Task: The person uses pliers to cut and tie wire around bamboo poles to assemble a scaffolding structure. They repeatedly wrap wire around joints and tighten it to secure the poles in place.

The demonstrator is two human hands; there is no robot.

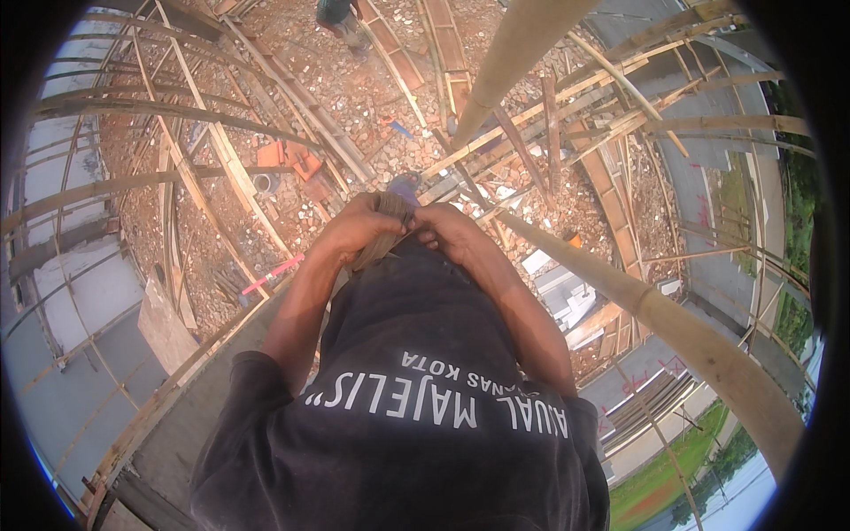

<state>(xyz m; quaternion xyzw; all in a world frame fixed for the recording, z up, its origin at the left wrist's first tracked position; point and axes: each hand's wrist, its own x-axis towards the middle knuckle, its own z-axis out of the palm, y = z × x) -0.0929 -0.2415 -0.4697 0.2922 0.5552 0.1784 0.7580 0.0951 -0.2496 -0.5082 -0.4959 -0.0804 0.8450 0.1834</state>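
Note:
In front of my waist, my left hand (361,227) is closed around a bunched brown, fabric-like thing (395,209). A loose flap of it hangs below my fingers over my black shirt. Close beside it on the right, my right hand (445,232) has its fingers curled in, with the thumb against the brown thing's edge. Whatever is pinched between the right fingers is too small to make out. Past my hands, a foot in a bluish-purple shoe (405,184) shows.
A thick bamboo pole (620,292) slants past on my right, and another (513,62) rises ahead. Below lie rubble (372,142), wooden formwork planks (332,128), orange bricks (297,159) and white tiles (567,296). Bamboo scaffolding (168,115) stands at left. A person's leg (341,18) shows far ahead.

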